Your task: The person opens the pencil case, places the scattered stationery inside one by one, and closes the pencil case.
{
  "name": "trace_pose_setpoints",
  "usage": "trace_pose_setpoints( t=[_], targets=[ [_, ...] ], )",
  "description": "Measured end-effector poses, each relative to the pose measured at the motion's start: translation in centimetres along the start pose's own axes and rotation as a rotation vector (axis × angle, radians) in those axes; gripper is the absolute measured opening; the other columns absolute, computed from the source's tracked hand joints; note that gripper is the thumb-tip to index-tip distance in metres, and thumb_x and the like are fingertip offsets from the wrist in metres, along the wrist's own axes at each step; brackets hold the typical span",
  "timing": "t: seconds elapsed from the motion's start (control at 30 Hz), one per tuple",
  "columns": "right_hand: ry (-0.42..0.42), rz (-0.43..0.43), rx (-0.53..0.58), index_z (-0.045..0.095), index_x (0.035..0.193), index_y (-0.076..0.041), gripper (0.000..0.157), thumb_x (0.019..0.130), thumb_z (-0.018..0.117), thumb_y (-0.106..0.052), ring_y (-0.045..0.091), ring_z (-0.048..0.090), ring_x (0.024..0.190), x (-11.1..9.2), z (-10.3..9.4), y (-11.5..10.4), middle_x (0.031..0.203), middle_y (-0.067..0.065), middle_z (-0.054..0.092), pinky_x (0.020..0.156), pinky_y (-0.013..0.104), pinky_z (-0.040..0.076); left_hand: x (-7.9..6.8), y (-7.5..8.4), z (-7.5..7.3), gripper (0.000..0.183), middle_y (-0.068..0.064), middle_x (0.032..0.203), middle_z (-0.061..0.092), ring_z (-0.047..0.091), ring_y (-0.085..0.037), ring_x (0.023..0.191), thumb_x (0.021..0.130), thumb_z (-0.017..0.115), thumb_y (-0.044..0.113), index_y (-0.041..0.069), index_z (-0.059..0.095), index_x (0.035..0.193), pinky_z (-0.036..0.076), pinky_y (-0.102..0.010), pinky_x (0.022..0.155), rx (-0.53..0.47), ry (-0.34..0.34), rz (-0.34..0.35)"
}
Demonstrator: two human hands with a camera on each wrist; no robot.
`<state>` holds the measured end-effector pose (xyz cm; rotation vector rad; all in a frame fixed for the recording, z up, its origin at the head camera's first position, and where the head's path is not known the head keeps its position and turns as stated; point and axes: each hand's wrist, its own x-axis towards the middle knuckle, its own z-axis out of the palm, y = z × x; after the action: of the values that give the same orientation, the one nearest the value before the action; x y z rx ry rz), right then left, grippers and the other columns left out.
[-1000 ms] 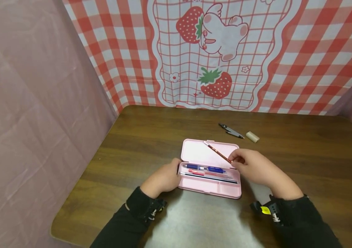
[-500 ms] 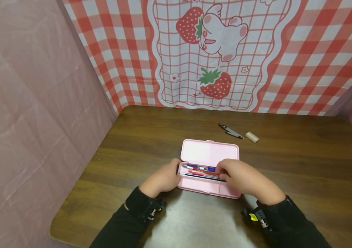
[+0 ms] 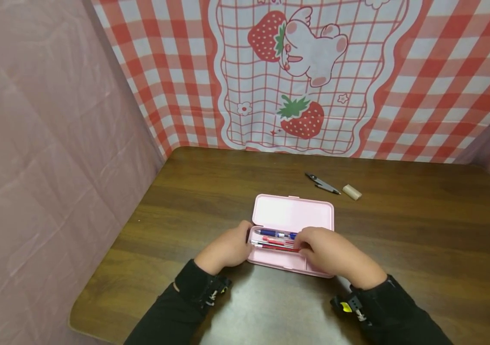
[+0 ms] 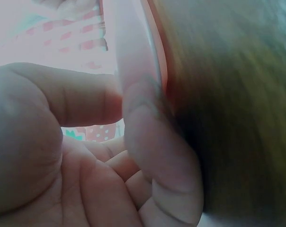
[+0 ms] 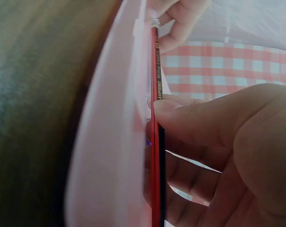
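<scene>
An open pink pencil case [image 3: 281,260] lies on the table, its lid laid back. My left hand [image 3: 227,246] grips the left end of the case, thumb on one side and curled fingers on the other in the left wrist view. My right hand [image 3: 328,249] reaches over the case's right half. Between its thumb and fingers it pinches a red and black pencil [image 5: 155,75], which lies along the front of the pens in the case. Behind the pencil are a blue pen [image 3: 274,233] and a red pen [image 3: 270,239]. The right hand hides their right ends.
Past the case's far right corner lie a grey compass [image 3: 323,184] and a beige eraser [image 3: 351,192] on the wooden table [image 3: 201,191]. A red checked cloth [image 3: 176,72] hangs behind the table, and a pink cloth [image 3: 55,143] hangs at the left.
My right hand has brought the pencil from over the lid down into the case, then slightly toward its front and left. My left hand has stayed on the case.
</scene>
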<state>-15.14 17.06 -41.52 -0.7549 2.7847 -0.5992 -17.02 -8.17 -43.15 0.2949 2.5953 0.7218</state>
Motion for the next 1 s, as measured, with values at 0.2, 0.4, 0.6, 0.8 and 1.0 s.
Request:
trace_pose_setpoints(
  t=[0.2, 0.4, 0.6, 0.8, 1.0],
  targets=[
    [0.031, 0.017, 0.000, 0.072, 0.096, -0.018, 0.010, 0.086, 0.072, -0.015, 0.014, 0.054, 0.082, 0.2, 0.4, 0.3, 0.090, -0.007, 0.064, 0.086, 0.043, 0.050, 0.1, 0.0, 0.0, 0.044, -0.013, 0.126, 0.058, 0.055, -0.020, 0.093, 0.097, 0.052, 0.023, 0.007, 0.042, 0.137, 0.047, -0.044, 0.089, 0.010, 0.010, -0.002],
    [0.038, 0.075, 0.028, 0.074, 0.094, -0.022, 0.008, 0.087, 0.073, -0.019, 0.013, 0.054, 0.080, 0.4, 0.6, 0.7, 0.089, -0.008, 0.064, 0.085, 0.042, 0.050, 0.1, 0.0, 0.1, 0.044, -0.013, 0.127, 0.058, 0.055, -0.021, 0.093, 0.098, 0.051, 0.024, 0.007, 0.041, 0.137, 0.047, -0.044, 0.089, 0.011, 0.008, -0.013],
    [0.045, 0.101, 0.033, 0.077, 0.093, -0.023, 0.007, 0.087, 0.073, -0.021, 0.011, 0.056, 0.081, 0.5, 0.6, 0.8, 0.089, -0.009, 0.066, 0.085, 0.041, 0.051, 0.0, 0.1, 0.0, 0.042, -0.014, 0.125, 0.058, 0.055, -0.021, 0.090, 0.098, 0.051, 0.023, 0.007, 0.042, 0.136, 0.047, -0.043, 0.085, 0.013, 0.012, -0.001],
    [0.035, 0.061, 0.002, 0.078, 0.100, -0.020, 0.016, 0.088, 0.070, -0.015, 0.011, 0.057, 0.083, 0.5, 0.8, 0.4, 0.093, -0.007, 0.068, 0.084, 0.040, 0.051, 0.0, 0.1, 0.0, 0.043, -0.013, 0.125, 0.058, 0.055, -0.021, 0.091, 0.098, 0.052, 0.023, 0.007, 0.042, 0.136, 0.047, -0.043, 0.086, 0.015, 0.012, -0.008],
    [0.081, -0.035, -0.019, 0.079, 0.100, -0.018, 0.020, 0.086, 0.069, -0.007, 0.009, 0.057, 0.081, 0.8, 1.4, 0.2, 0.090, -0.006, 0.068, 0.079, 0.039, 0.050, 0.0, 0.0, 0.0, 0.044, -0.013, 0.126, 0.058, 0.056, -0.021, 0.094, 0.096, 0.054, 0.023, 0.007, 0.042, 0.136, 0.047, -0.044, 0.089, 0.018, 0.011, -0.003]
  ],
)
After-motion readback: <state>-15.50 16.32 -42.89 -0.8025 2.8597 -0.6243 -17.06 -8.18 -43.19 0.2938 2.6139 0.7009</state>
